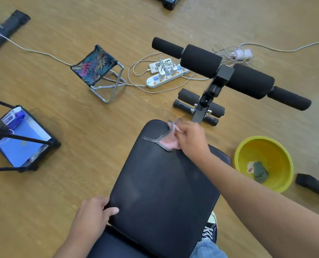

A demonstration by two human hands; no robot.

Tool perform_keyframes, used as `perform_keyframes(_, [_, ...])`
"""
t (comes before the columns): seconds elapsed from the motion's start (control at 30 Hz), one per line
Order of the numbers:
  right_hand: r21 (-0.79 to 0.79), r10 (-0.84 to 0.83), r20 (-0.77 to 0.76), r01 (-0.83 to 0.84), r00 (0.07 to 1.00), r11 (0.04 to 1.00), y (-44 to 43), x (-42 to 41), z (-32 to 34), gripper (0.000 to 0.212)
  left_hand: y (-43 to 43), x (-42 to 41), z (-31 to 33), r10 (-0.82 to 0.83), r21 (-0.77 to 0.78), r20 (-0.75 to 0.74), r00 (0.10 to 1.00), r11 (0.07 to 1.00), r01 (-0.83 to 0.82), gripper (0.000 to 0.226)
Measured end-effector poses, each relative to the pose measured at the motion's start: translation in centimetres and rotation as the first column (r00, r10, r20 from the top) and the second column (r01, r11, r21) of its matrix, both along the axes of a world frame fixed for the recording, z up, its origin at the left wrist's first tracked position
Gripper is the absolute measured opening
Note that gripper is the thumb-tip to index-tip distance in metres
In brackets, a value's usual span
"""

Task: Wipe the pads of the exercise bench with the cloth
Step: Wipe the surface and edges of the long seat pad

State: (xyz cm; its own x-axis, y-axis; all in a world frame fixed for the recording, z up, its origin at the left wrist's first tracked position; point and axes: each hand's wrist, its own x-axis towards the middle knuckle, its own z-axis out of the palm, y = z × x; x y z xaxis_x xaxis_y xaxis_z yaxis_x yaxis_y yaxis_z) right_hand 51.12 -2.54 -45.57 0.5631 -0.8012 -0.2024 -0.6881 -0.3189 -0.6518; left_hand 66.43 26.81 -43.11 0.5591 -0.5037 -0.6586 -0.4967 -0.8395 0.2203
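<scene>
Right, I've got my left hand [97, 211] clamped on the near left edge of the seat pad [164, 183], thumb on top and fingers curled under the rim; I read that as bracing, so the bench doesn't shift while I scrub. My right hand [190, 138] is out at the far end of the same pad, fingers closed round the cloth [166, 140], a pinkish rag with a grey stitched border. Part of it is bunched in my fist; the loose corner trails leftward, flat on the black vinyl. So the cloth is touching the pad near its far edge, under and just left of my right hand, well apart from my left. Beyond the pad, the foam rollers [201, 60] stand untouched on their post, so I'd judge those are yet to come. On the floor to my right sits a yellow basin [283, 159] with another rag [260, 173] inside, handy, I'd guess, for rinsing or swapping.
</scene>
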Motion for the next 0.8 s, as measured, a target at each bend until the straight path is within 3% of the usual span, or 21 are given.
perform_keyframes(0.1, [-0.018,0.081,0.002,-0.081,0.997,0.997,-0.8,2.9,0.0,0.055,0.2,0.0,-0.1,-0.006,-0.023,-0.025,1.000,1.000,0.006,0.014])
perform_keyframes(0.17, [0.012,0.100,-0.044,-0.100,0.994,0.995,-1.4,0.7,0.2,0.049,0.3,0.0,-0.1,-0.023,-0.036,-0.023,0.999,0.999,0.022,0.013])
perform_keyframes(0.23, [0.014,0.034,-0.098,-0.032,0.995,0.999,-1.4,-3.5,0.0,0.041,0.3,0.1,-0.2,-0.040,-0.032,-0.004,0.999,0.999,0.040,0.012])
perform_keyframes(0.4, [0.015,-0.256,-0.107,0.259,0.961,0.966,1.6,-13.7,-0.3,0.046,-0.1,0.0,0.0,-0.063,-0.027,0.012,0.998,0.998,0.063,0.005])
perform_keyframes(0.47, [0.107,-0.473,-0.139,0.488,0.870,0.866,3.2,-15.6,-1.1,0.049,-0.2,0.0,0.1,-0.057,-0.033,0.002,0.998,0.998,0.057,0.005])
perform_keyframes(0.53, [0.235,-0.592,-0.170,0.616,0.788,0.752,5.8,-16.3,-2.0,0.050,-0.3,0.1,0.0,-0.066,-0.032,0.011,0.998,0.997,0.066,0.004])
perform_keyframes(0.63, [0.391,-0.660,-0.172,0.665,0.732,0.636,12.4,-16.5,-2.9,0.050,-0.4,-0.3,0.0,-0.056,-0.045,0.020,0.998,0.997,0.057,0.007])
perform_keyframes(0.8, [0.570,-0.609,-0.287,0.643,0.740,0.512,18.3,-16.9,-2.1,0.047,0.0,0.1,-0.6,-0.073,0.016,0.036,0.997,0.997,0.073,0.019])
